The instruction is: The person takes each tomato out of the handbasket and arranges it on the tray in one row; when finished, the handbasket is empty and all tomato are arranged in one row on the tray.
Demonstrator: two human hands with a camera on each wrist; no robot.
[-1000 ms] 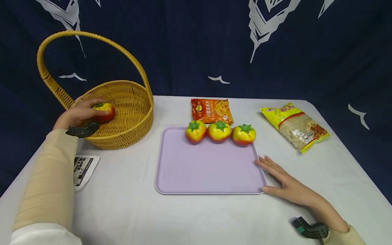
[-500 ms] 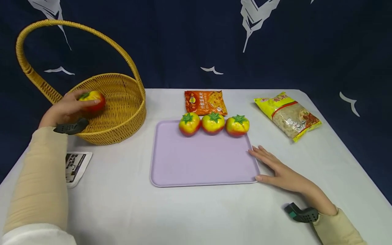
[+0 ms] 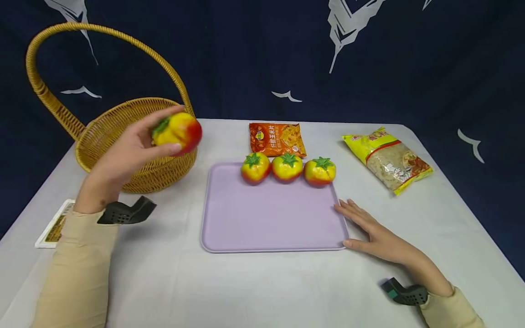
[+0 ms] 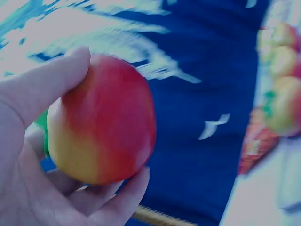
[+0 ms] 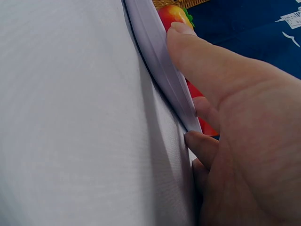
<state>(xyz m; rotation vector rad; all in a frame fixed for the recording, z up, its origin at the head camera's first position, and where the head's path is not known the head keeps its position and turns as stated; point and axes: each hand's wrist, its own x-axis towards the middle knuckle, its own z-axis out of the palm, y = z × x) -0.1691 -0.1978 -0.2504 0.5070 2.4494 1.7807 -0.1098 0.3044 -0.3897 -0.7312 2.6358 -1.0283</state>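
Note:
My left hand [image 3: 131, 148] grips a red and yellow toy tomato [image 3: 180, 132] with a green leafy top, raised in front of the wicker basket [image 3: 172, 171]. In the left wrist view thumb and fingers curve round the tomato [image 4: 110, 122], its red side facing the camera. My right hand [image 3: 381, 237] rests with extended fingers at the right edge of the lilac tray [image 3: 266, 223]. The right wrist view shows its thumb and fingertips touching the tray's rim [image 5: 162, 61]. Three similar tomatoes [image 3: 287, 167] sit in a row along the tray's far edge.
An orange snack packet [image 3: 276, 139] lies behind the tray. Farther right is a yellow clear-fronted food bag [image 3: 387, 159]. A flat white-edged packet [image 3: 55, 230] lies partly behind the left forearm. The basket's tall handle [image 3: 110, 32] arches above it, and a dark blue curtain [image 3: 242, 59] hangs behind.
My left hand has lifted the tomato out of the basket and moved it right, toward the camera. The right hand stays at the tray edge. The head view has shifted slightly.

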